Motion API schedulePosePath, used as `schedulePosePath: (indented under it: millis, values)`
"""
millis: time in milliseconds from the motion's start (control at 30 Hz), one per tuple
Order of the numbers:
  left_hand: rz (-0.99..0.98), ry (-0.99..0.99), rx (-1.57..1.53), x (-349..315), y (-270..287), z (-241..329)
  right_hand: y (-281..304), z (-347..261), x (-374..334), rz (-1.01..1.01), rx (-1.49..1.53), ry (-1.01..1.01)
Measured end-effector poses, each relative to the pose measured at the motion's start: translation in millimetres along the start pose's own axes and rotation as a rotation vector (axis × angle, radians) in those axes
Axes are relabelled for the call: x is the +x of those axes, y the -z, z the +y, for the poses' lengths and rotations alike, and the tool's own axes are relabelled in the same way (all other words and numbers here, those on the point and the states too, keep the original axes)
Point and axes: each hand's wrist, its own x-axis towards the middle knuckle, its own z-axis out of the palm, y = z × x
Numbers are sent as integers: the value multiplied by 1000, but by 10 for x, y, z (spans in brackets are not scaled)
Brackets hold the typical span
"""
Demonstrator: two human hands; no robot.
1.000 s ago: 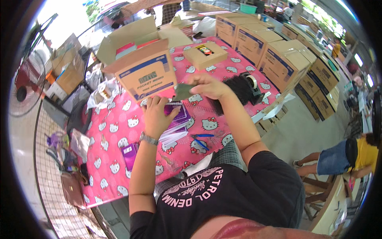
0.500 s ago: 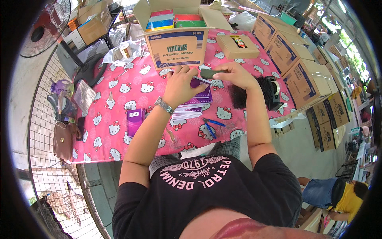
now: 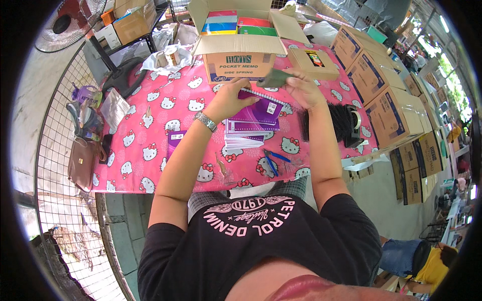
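Note:
My left hand is closed on the left edge of a purple spiral notebook, its thumb on the cover. The notebook lies tilted, white coil along the far edge, over a stack of purple notebooks with white page edges. My right hand pinches a flat dark green piece just above the coil's far side; its exact kind is unclear. Blue-handled cutting pliers lie near the table's front edge. Another purple notebook sits left of my left forearm, partly hidden by it.
A carton of colourful notebooks stands at the far side, with a flat brown box to its right. Black bristly coils and a tape dispenser are by my right forearm. Stacked cartons line the right; a fan stands left.
The view has shifted a little. My right hand has turned the green piece and moved off the coil, leaving more of the top notebook's cover and coil exposed. My left hand keeps its hold.

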Motion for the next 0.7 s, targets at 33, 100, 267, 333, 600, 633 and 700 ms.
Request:
schedulePosePath:
  millis: [33,100,267,333,600,633,700]
  values:
    - [-9,19,-24,13,14,-26,29,5,22,-45,-65,2]
    - [-40,54,-77,71,30,-45,23,15,113,-86,-347,-141]
    - [19,143,-95,-1,41,-78,-35,139,129,-74,-12,-33]
    - [50,183,-78,-4,40,-56,137,571,149,32,-356,-134]
    - [281,338,-323,-166,-54,17,-234,2375,-1014,233,-858,53]
    - [269,368,-312,-229,-42,57,-448,2394,-1226,306,-945,45]
    - [238,416,-295,-215,-55,89,-825,2232,-1621,464,-1126,32]
